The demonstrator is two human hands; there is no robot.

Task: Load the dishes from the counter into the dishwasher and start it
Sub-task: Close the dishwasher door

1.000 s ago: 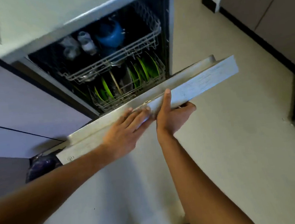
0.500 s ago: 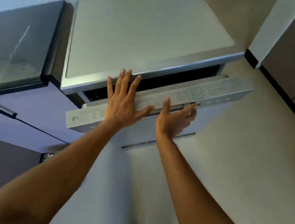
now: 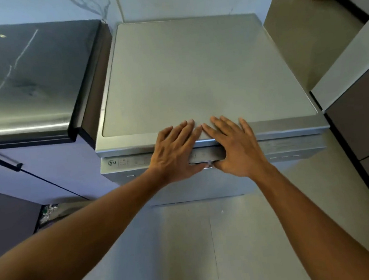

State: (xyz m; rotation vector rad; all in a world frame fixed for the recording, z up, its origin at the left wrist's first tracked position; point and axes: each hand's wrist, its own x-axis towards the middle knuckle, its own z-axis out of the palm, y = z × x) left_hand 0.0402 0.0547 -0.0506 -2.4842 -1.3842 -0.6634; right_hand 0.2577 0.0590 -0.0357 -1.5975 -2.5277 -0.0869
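Lying under 2 hands [image 3: 175, 151] [image 3: 235, 149]: dishwasher door [image 3: 133, 166]

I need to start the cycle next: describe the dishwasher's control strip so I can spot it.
The grey dishwasher stands right of the dark countertop. Under its flat top, across the front, runs the control strip: the only band with printed symbols.

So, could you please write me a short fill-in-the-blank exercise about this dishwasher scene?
1. The silver metal dishwasher has its door ____.
2. ____ hands press on its front edge: the left hand and the right hand.
3. The dark marble counter lies on the dishwasher's ____ side.
4. The black cabinet handle sits ____ that counter.

Missing words: closed; Two; left; below.
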